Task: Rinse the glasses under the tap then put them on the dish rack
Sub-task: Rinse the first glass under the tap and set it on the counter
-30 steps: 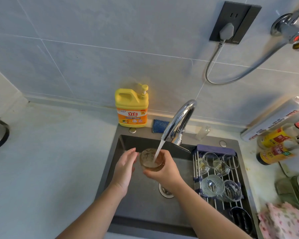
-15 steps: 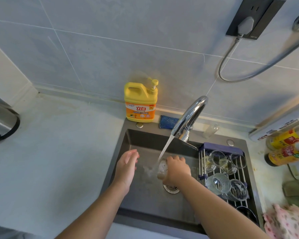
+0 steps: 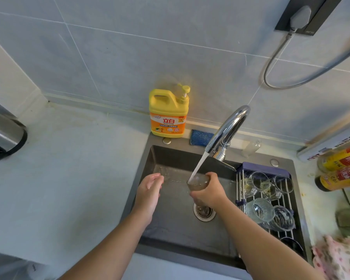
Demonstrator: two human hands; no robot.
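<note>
My right hand [image 3: 209,193] grips a clear glass [image 3: 197,182] upright over the dark sink [image 3: 170,225]. Water streams from the chrome tap [image 3: 227,129] into the glass's mouth. My left hand [image 3: 149,191] hovers to the left of the glass, wet, fingers relaxed, holding nothing and apart from the glass. On the right side of the sink sits the wire dish rack [image 3: 291,201], which carries several clear glasses [image 3: 260,210] lying on it.
A yellow detergent bottle [image 3: 168,113] and a blue sponge [image 3: 201,137] stand behind the sink. Sauce bottles [image 3: 340,171] and a pink floral cloth [image 3: 340,257] lie at the right. A steel appliance [image 3: 2,136] sits on the left counter. The drain [image 3: 203,212] is below the glass.
My right hand tipped the glass over half a second ago, and now holds it upright under the stream again. My left hand stayed beside it, a little apart.
</note>
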